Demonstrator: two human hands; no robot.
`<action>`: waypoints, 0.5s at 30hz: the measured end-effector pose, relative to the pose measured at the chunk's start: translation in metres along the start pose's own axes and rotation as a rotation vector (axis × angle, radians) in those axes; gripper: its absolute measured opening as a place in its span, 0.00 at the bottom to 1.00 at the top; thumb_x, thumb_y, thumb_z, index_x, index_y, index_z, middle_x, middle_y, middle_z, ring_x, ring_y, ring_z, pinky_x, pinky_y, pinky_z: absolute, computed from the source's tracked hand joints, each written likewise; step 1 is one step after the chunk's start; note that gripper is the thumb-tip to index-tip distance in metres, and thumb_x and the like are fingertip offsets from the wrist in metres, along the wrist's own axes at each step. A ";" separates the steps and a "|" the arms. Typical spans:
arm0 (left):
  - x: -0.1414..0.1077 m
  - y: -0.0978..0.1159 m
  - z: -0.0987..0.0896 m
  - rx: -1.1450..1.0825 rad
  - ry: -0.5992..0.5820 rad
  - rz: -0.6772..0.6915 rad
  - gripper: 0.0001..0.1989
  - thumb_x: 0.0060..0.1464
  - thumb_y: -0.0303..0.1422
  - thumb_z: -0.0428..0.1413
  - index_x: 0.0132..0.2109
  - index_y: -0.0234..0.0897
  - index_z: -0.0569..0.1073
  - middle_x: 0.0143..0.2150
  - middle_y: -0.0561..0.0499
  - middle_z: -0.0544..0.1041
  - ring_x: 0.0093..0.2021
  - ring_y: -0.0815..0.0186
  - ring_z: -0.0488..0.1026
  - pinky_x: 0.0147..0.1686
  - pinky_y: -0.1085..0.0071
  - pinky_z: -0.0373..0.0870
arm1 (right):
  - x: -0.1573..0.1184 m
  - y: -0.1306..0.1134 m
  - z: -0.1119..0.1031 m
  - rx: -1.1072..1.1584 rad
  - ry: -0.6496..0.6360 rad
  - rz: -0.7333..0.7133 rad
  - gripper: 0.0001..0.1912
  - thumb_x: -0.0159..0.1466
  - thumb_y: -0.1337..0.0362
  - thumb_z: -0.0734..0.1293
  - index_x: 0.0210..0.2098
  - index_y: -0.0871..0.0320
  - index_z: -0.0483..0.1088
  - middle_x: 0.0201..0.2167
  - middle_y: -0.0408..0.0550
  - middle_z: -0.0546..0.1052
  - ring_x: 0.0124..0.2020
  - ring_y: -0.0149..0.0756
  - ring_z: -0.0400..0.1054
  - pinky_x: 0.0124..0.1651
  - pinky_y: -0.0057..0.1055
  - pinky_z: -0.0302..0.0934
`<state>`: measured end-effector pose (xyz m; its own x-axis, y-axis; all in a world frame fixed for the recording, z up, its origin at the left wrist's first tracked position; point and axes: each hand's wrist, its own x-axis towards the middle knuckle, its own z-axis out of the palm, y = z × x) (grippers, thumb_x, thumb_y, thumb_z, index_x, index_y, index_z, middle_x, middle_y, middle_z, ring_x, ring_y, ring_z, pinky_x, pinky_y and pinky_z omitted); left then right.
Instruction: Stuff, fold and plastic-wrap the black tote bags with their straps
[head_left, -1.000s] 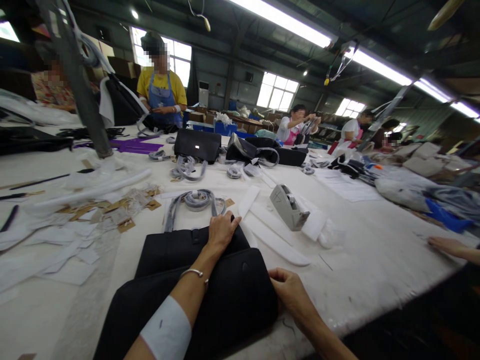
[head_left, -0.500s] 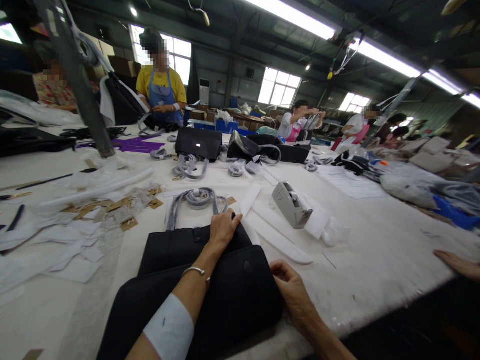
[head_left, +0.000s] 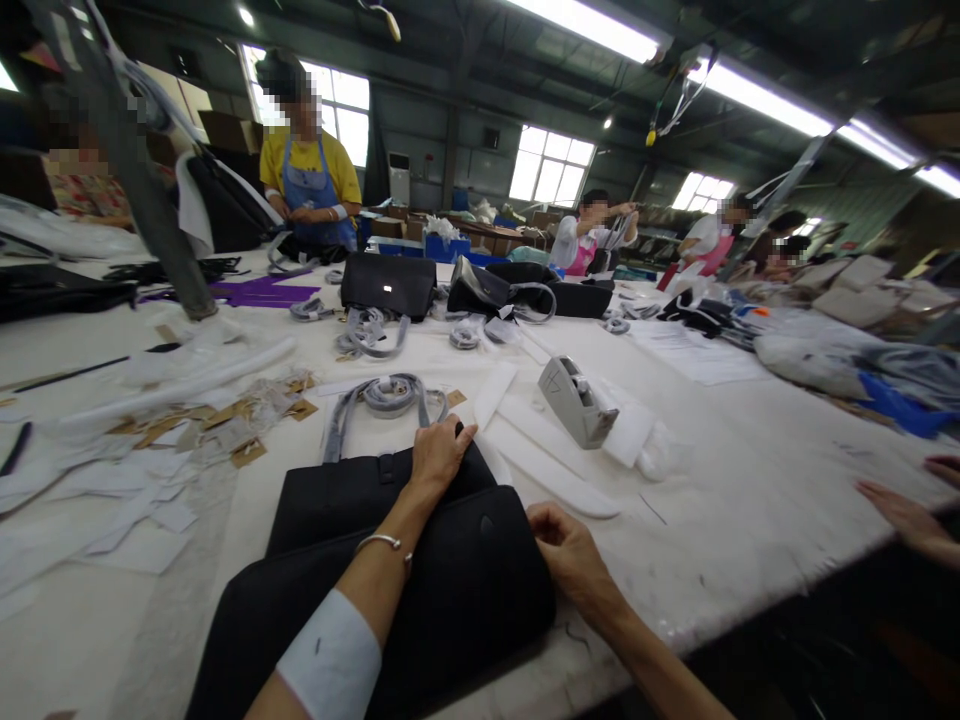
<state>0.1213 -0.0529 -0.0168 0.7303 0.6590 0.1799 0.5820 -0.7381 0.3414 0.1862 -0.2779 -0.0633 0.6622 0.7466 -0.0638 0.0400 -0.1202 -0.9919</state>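
One black bag (head_left: 472, 580), cut off below and partly hidden by the left forearm (head_left: 365, 590), lies on the table (head_left: 750, 490), with white paper scraps (head_left: 139, 500) left of it and bare surface right of it reaching the near edge. The left hand (head_left: 439, 455) curls its fingers on the bag's far part; the right hand's (head_left: 568, 545) fingers bunch narrowly at its right side, though I cannot tell whether either grips.
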 end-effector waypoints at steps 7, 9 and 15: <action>0.004 -0.003 -0.001 -0.056 -0.009 -0.033 0.19 0.63 0.46 0.43 0.45 0.37 0.71 0.41 0.43 0.79 0.45 0.56 0.76 0.44 0.66 0.63 | 0.008 -0.004 0.000 -0.090 -0.010 0.050 0.15 0.51 0.60 0.73 0.36 0.60 0.71 0.15 0.34 0.63 0.18 0.24 0.52 0.20 0.23 0.44; 0.005 -0.004 -0.001 -0.084 -0.013 -0.056 0.19 0.63 0.46 0.43 0.44 0.37 0.71 0.41 0.43 0.79 0.45 0.56 0.75 0.44 0.65 0.63 | 0.011 -0.012 -0.001 -0.142 -0.047 0.029 0.14 0.53 0.61 0.71 0.38 0.60 0.72 0.16 0.34 0.62 0.18 0.24 0.52 0.21 0.22 0.45; 0.012 -0.019 -0.004 -0.471 0.001 -0.046 0.17 0.61 0.45 0.45 0.38 0.37 0.70 0.35 0.48 0.76 0.38 0.59 0.73 0.40 0.67 0.64 | 0.011 -0.043 0.005 -0.093 -0.119 -0.028 0.15 0.52 0.63 0.71 0.40 0.60 0.74 0.24 0.38 0.67 0.21 0.24 0.54 0.22 0.22 0.49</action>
<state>0.1172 -0.0302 -0.0173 0.7074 0.6895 0.1554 0.3878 -0.5624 0.7303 0.1880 -0.2611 -0.0214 0.5671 0.8218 -0.0542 0.1296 -0.1540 -0.9795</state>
